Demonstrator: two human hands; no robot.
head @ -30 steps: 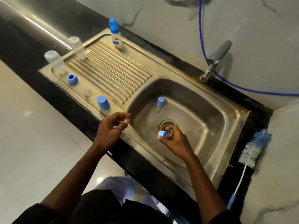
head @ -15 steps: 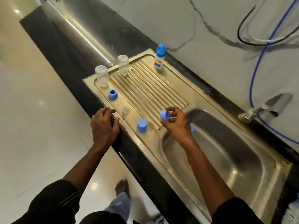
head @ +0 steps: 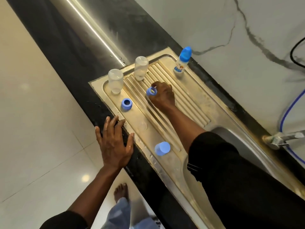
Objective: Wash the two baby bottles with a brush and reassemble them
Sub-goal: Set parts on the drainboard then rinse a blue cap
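Two clear baby bottle bodies stand upside down at the far end of the steel drainboard point(head: 194, 96): one at the corner point(head: 115, 83), one further back point(head: 140, 67). My right hand point(head: 162, 95) reaches over the ridges and pinches a blue collar ring point(head: 151, 91) just in front of them. A second blue collar ring point(head: 126, 104) stands near the front rim. A blue cap point(head: 162, 148) stands closer to me, and a clear teat point(head: 142, 125) lies between them. My left hand point(head: 115, 144) rests flat with spread fingers on the black counter edge.
A small assembled bottle with a blue cap point(head: 182, 61) stands at the drainboard's back edge by the marble wall. The sink basin point(head: 247, 149) lies to the right, mostly behind my sleeve, with the tap point(head: 282, 138) and a blue hose point(head: 288, 111) beyond.
My right hand carried the blue ring from over the basin up the drainboard toward the upturned bottles. My left hand spread flat on the counter edge. The view swung left, away from the basin.
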